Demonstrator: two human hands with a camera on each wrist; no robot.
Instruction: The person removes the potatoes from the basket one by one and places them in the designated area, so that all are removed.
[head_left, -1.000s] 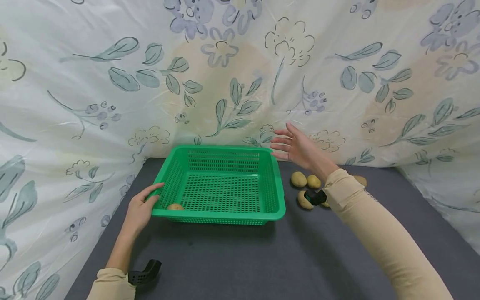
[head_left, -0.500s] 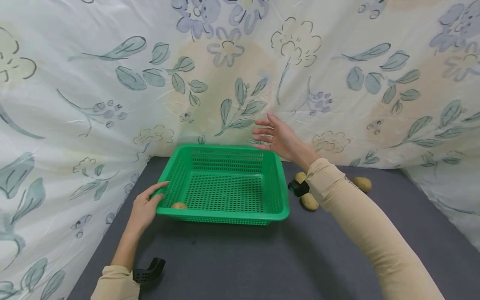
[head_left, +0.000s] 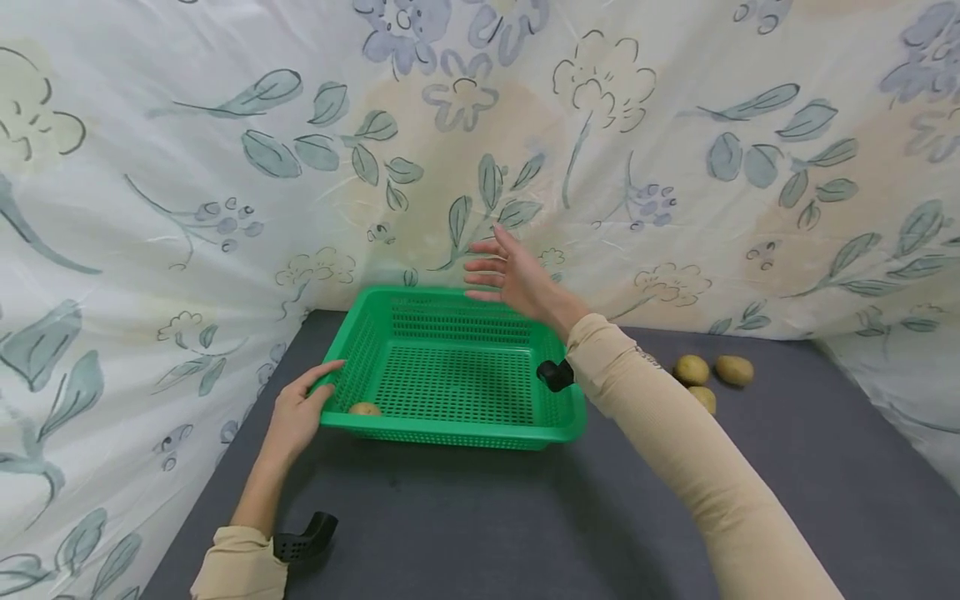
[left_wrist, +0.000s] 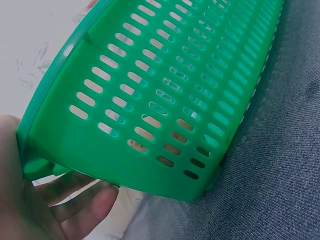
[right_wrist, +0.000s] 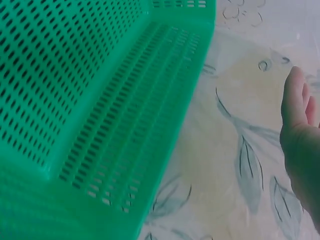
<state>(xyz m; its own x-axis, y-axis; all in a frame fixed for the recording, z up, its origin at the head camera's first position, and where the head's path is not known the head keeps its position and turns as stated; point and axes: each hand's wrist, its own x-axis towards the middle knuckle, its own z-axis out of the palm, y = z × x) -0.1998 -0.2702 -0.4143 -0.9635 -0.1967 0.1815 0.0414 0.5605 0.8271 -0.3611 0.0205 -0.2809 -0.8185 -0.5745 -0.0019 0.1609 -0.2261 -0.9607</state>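
A green plastic basket (head_left: 450,432) with slotted walls sits on the dark table. My left hand (head_left: 295,414) grips its left rim near the front corner; in the left wrist view, the fingers (left_wrist: 92,212) curl beneath that rim. One potato (head_left: 365,409) lies inside at the front left corner, and its skin shows through the slots from the left wrist. Over the basket's back edge hangs my right hand (head_left: 517,275), holding nothing, with its fingers extended and spread. The right wrist view shows that hand (right_wrist: 302,145) apart from the basket wall.
Several potatoes lie on the table right of the basket, among them one potato (head_left: 734,371) farthest right; my right forearm may hide others. A floral cloth (head_left: 637,167) hangs behind and beside the dark tabletop (head_left: 450,517).
My right hand has swept left from beside the basket's right back corner to above its back rim. The left hand keeps its hold on the rim. The view has shifted slightly.
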